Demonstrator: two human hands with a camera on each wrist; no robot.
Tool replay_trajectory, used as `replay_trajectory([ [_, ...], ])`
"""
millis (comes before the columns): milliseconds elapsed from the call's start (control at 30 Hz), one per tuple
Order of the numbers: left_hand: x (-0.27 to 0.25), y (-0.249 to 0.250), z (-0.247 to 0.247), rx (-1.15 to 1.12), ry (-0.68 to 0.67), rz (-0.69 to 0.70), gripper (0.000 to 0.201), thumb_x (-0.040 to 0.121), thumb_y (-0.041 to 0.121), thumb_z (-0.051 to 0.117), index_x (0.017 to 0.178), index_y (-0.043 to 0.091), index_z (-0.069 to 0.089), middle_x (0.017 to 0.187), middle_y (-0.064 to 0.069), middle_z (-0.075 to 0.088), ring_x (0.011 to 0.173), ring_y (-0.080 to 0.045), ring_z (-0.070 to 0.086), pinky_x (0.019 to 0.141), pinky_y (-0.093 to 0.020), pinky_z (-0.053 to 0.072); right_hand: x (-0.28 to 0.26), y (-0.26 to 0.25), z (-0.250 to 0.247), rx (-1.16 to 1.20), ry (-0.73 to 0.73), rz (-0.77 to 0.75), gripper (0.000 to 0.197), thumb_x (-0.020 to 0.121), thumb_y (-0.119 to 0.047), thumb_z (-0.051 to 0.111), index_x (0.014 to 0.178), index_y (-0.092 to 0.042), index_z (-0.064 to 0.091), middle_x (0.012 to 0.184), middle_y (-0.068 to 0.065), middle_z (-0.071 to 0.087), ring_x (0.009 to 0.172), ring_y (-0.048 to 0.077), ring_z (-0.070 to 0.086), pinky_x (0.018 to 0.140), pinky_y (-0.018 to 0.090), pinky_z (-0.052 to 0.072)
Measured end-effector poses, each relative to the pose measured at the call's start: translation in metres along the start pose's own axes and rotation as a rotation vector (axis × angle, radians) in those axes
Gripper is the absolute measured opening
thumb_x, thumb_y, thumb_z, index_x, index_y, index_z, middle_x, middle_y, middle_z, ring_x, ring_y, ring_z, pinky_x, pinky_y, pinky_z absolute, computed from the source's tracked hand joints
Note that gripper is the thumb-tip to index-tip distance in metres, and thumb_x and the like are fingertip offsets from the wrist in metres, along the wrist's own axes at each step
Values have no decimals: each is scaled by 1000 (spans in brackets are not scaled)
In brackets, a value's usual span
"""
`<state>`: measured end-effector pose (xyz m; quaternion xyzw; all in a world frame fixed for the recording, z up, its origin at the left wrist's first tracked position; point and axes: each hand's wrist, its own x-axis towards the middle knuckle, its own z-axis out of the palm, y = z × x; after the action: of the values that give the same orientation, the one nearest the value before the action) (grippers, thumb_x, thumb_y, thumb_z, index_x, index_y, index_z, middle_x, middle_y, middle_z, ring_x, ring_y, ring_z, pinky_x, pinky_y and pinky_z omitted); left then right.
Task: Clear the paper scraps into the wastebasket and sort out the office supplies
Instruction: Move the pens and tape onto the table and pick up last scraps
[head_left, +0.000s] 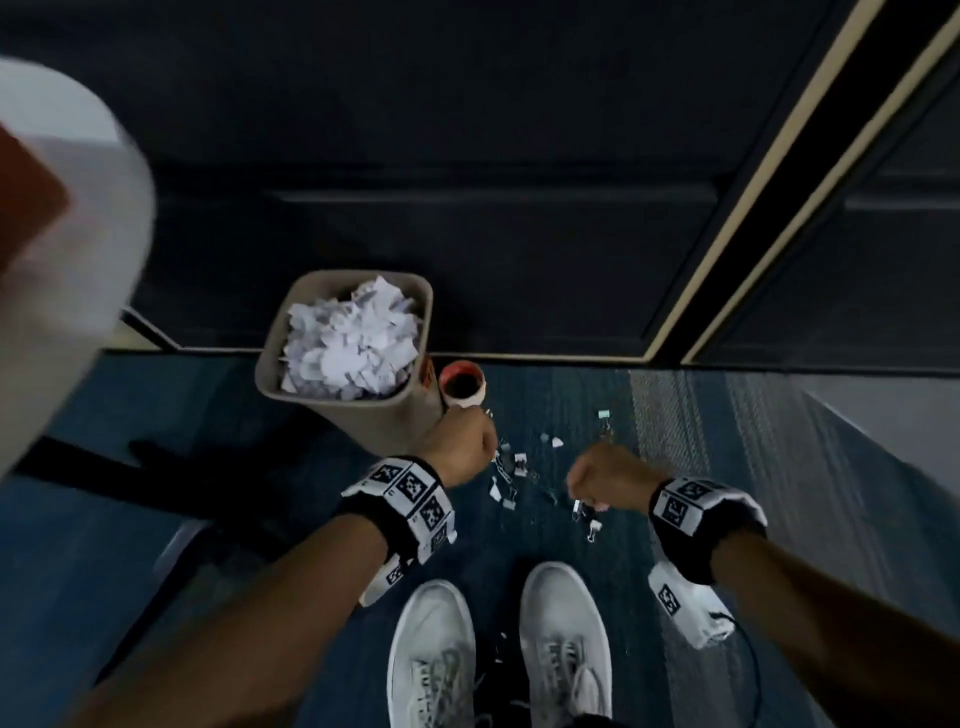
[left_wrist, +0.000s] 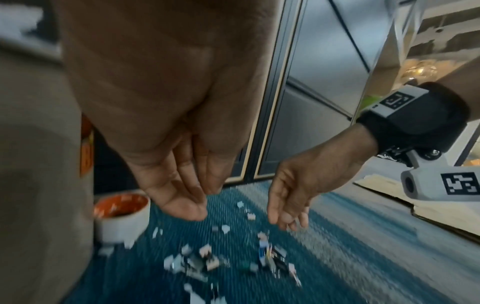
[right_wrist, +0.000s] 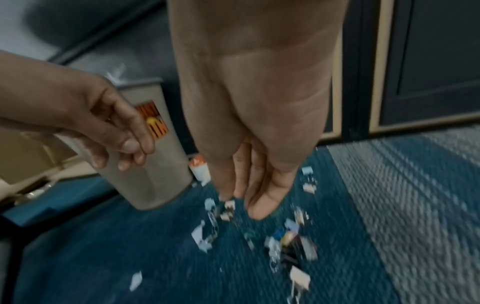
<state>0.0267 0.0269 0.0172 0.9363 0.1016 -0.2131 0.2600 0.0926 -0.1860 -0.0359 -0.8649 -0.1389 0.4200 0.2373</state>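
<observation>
A beige wastebasket (head_left: 400, 415) stands on the blue carpet, heaped with white paper scraps (head_left: 353, 338). To its right sits a small white cup (head_left: 462, 387) with a red inside. Loose paper scraps (head_left: 557, 442) and binder clips (head_left: 586, 517) lie scattered on the carpet between my hands. My left hand (head_left: 462, 444) hangs just in front of the basket and cup, with its fingers (left_wrist: 189, 197) relaxed and pointing down, holding nothing. My right hand (head_left: 592, 480) hovers over the clips (right_wrist: 288, 240), and its fingers (right_wrist: 249, 193) also point down, empty.
My white shoes (head_left: 498, 649) stand just behind the scatter. A dark panelled wall with pale trim (head_left: 727, 234) runs behind the basket. A grey striped strip of carpet (head_left: 727, 426) lies to the right. Flat cardboard (left_wrist: 389, 195) lies on the floor at the right.
</observation>
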Motion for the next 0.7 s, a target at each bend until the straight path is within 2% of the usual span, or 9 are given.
replay_trajectory([
  [67,21,-18,30,-22,-38,-30,18,92,6,59,84,7,76,88,-10,74,84,-25,70,78,-39,58,26,21,19,8,59,20,5,84,-2,72,85,2,72,98,21,72,72,16,63,64,23,56],
  [167,50,-41,68,-11,-60,-20,19,94,7,56,97,6,74,96,-17,73,86,-31,68,77,-44,57,60,37,45,-62,111,5,16,88,-13,71,102,-5,69,105,13,66,100,22,61,83,27,50],
  [200,55,-45,76,1,-62,-9,21,95,6,54,105,9,73,103,-16,71,90,-31,67,79,-44,56,66,39,51,-94,127,-10,19,89,-16,70,106,-8,66,107,12,63,106,24,58,86,29,48],
  [267,70,-53,93,52,-67,43,32,95,3,53,118,17,69,115,-13,66,102,-31,63,84,-43,54,79,47,67,-138,157,-29,36,90,-20,70,122,-6,62,120,12,59,118,27,52,93,34,45],
  [333,81,-62,108,139,-104,116,40,95,1,55,129,19,63,124,-10,57,114,-31,54,92,-44,49,85,51,82,-217,179,-71,39,90,-22,69,124,-5,59,126,12,53,124,31,44,97,36,41],
  [433,86,-73,133,248,-95,210,46,93,1,59,135,20,57,126,-8,48,120,-32,45,91,-46,51,84,55,99,-263,234,-157,15,92,-14,63,100,-2,62,111,15,55,108,35,50,85,36,38],
  [533,79,-73,148,341,-43,218,41,94,4,56,134,14,53,134,-11,38,124,-34,38,84,-43,53,79,56,112,-273,290,-199,4,86,2,57,86,3,61,98,23,58,92,40,55,78,38,40],
  [600,72,-70,151,370,15,208,30,95,4,50,124,7,54,130,-12,40,122,-34,38,81,-39,49,80,57,115,-250,302,-210,8,80,8,55,79,3,61,89,23,59,84,40,56,72,39,42],
  [700,72,-79,154,322,23,169,15,92,2,51,104,5,60,120,-13,44,115,-34,38,87,-42,47,88,57,102,-100,334,-132,14,80,3,50,74,0,62,78,18,64,73,34,58,66,39,47],
])
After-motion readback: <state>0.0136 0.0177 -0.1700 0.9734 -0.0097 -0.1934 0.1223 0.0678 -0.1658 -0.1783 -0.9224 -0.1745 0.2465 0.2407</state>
